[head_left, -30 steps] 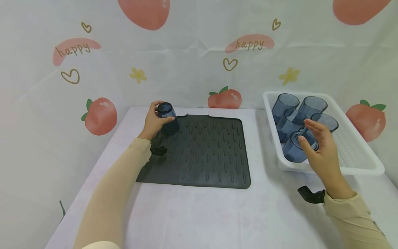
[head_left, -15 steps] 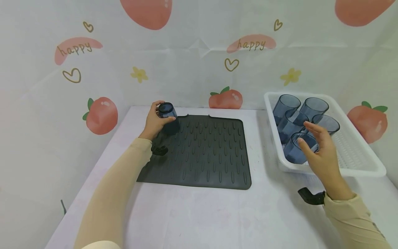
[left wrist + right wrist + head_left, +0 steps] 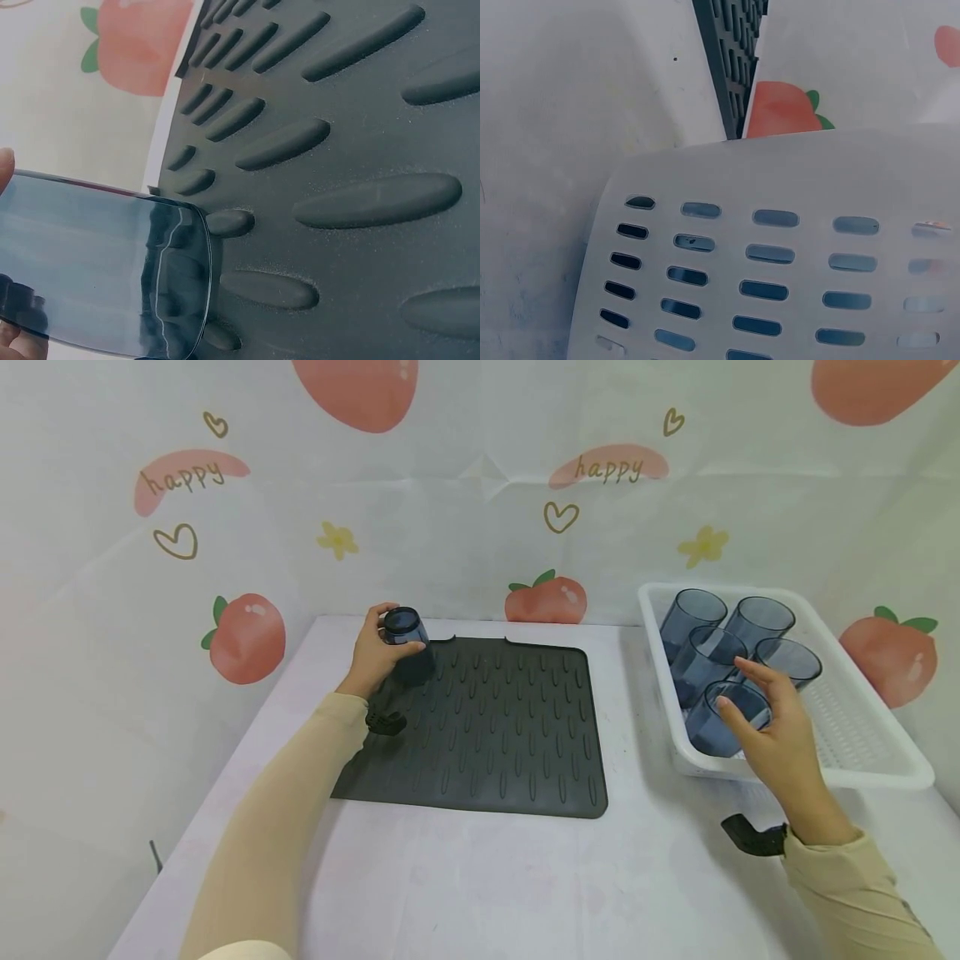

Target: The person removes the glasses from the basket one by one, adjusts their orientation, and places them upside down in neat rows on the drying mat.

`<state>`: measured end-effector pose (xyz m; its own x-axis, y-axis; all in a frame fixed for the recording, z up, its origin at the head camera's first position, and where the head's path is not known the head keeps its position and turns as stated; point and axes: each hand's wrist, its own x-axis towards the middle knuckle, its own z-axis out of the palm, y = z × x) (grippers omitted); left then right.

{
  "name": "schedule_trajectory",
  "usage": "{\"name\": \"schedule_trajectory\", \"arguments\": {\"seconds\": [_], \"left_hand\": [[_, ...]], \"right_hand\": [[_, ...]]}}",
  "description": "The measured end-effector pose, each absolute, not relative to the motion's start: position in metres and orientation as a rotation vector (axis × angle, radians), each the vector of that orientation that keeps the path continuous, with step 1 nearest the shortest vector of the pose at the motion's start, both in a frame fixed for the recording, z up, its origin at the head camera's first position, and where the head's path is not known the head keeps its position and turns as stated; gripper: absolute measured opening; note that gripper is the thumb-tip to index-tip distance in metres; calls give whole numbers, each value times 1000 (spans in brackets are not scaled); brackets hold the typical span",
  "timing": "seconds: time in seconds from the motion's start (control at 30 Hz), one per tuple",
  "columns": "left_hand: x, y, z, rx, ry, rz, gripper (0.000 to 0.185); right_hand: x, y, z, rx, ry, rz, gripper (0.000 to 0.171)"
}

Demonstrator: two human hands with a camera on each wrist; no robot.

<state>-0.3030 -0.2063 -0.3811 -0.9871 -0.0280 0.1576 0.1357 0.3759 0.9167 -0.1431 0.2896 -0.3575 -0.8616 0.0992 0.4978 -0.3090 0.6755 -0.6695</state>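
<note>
A blue see-through cup [image 3: 406,643] stands upside down on the far left corner of a dark ribbed mat [image 3: 495,735]. My left hand [image 3: 390,639] grips it around the side. In the left wrist view the cup [image 3: 97,262] has its rim against the mat [image 3: 337,150]. My right hand [image 3: 738,689] hovers with fingers spread over the nearest cup [image 3: 716,727] in a white slotted tray [image 3: 862,768]. Whether it touches that cup I cannot tell. Several more blue cups [image 3: 693,614] stand upright in the tray's left half.
The white table [image 3: 480,885] runs up to a fruit-print backdrop [image 3: 480,510] that wraps the back and sides. The tray's slotted wall [image 3: 780,255] fills the right wrist view, with the mat's edge [image 3: 735,45] beyond it.
Almost nothing. My right hand has sunk slightly toward the nearest cup in the tray. My left hand keeps its hold on the upturned cup.
</note>
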Motion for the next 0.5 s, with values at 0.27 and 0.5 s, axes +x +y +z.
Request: {"name": "schedule_trajectory", "arguments": {"seconds": [0.27, 0.5], "left_hand": [[-304, -206, -381, -106, -2482, -1669, 83], [-304, -206, -380, -100, -2484, -1686, 84]], "right_hand": [[-147, 293, -360, 163, -2448, 1060, 56], [-149, 295, -359, 167, -2516, 1067, 58]]}}
